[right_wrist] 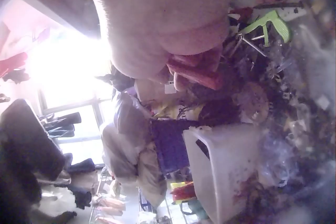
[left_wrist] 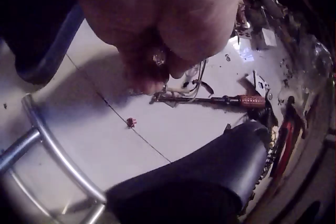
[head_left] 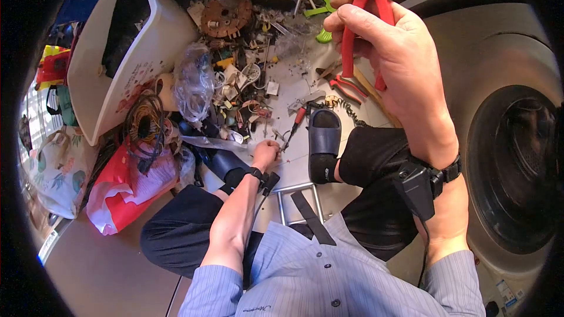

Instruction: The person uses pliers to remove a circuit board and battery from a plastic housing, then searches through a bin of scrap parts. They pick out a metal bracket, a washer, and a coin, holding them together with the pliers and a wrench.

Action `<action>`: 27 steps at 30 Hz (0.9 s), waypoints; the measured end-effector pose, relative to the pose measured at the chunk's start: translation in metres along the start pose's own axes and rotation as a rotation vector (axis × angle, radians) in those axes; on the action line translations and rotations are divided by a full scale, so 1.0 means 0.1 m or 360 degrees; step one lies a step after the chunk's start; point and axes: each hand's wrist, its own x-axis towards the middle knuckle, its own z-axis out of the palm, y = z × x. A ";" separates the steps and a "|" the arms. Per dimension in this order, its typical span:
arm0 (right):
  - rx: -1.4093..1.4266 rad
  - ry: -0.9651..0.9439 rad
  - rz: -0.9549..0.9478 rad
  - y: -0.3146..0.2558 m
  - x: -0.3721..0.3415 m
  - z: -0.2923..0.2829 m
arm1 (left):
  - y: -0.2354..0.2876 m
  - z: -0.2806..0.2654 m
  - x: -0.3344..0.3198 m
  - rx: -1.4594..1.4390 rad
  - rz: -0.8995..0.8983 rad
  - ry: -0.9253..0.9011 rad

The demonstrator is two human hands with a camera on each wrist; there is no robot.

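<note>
My right hand [head_left: 405, 47] is raised at the upper right in the head view and grips red-handled pliers [head_left: 348, 53], flared guards upward; their metal head hardly shows. In the right wrist view the red handles [right_wrist: 197, 74] stick out below the curled fingers. Low over the floor between the feet, my left hand [head_left: 267, 152] pinches a small shiny piece [left_wrist: 159, 56], mostly hidden by the fingers. Thin wires [left_wrist: 198, 79] trail beside the fingertips. Close by lies a screwdriver [head_left: 299, 116] with a red handle. Another pair of red-handled pliers [head_left: 348, 88] lies farther off.
Scattered parts and scrap [head_left: 241, 82] cover the floor ahead-left, beside a white bin [head_left: 132, 82] and a plastic bag [head_left: 194, 82]. A front-loading machine [head_left: 511, 158] stands at the right. A metal-framed stool [head_left: 281, 205] is below me; a red bit [left_wrist: 131, 122] lies on the tiles.
</note>
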 end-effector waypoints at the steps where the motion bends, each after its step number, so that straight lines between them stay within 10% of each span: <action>1: -0.0024 0.0010 0.0005 0.00 -0.01 0.00 | -0.01 0.02 0.00 0.0059 0.0037 0.0013; 9: 0.0500 -0.0379 0.0393 -0.26 -0.12 -0.06 | -0.25 0.09 0.00 0.0356 0.0256 0.0173; 15: -0.0109 0.0133 0.0362 -0.18 -0.06 0.18 | -0.43 0.11 0.08 -0.0162 0.0176 0.0346; 20: 0.0043 -0.0125 0.0091 0.00 -0.09 0.06 | -0.69 0.01 0.04 0.0570 0.0391 0.0788; 27: -0.0089 0.0103 0.0391 -0.16 -0.07 0.20 | -0.43 0.28 -0.37 0.1213 0.0333 0.0567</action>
